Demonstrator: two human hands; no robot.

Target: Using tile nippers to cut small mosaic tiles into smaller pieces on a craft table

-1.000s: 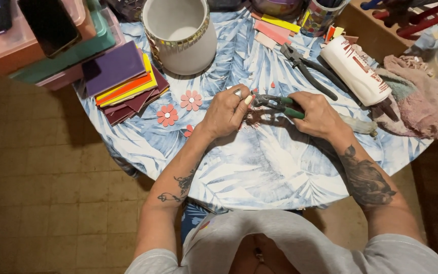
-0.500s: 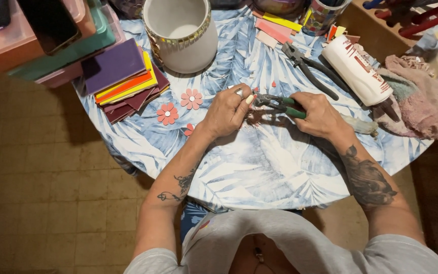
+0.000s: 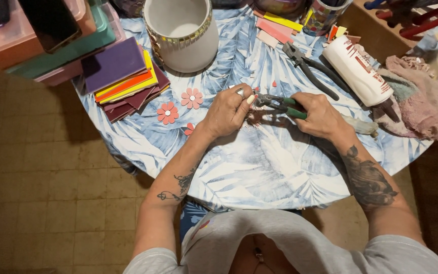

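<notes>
The green-handled nippers (image 3: 280, 104) are held above the middle of the round table (image 3: 259, 167), just beyond its centre, with the metal head pointing toward the person's left. The right hand (image 3: 320, 115) is wrapped around the green handles in a closed grip. The left hand (image 3: 227, 110) is drawn into a narrow pinch at the tool's head, thumb and fingertips meeting there. Whatever piece sits between them is too small to make out, so I cannot tell what the left hand holds.

Small pink fragments lie on the leaf-print cloth directly under the tool. To the left of the left hand, two pink flower pieces (image 3: 192, 98) lie flat on the cloth, close together. Further left, a stack of coloured tiles (image 3: 122, 76) rests near the table edge, a purple tile on top. A white cylindrical pot (image 3: 183, 35) stands upright behind the flowers.

Behind the right hand, a second pair of dark pliers (image 3: 310, 68) lies flat. Beside it a white bottle (image 3: 358, 71) lies on its side. A pink cloth (image 3: 422, 99) is bunched at the right edge.
</notes>
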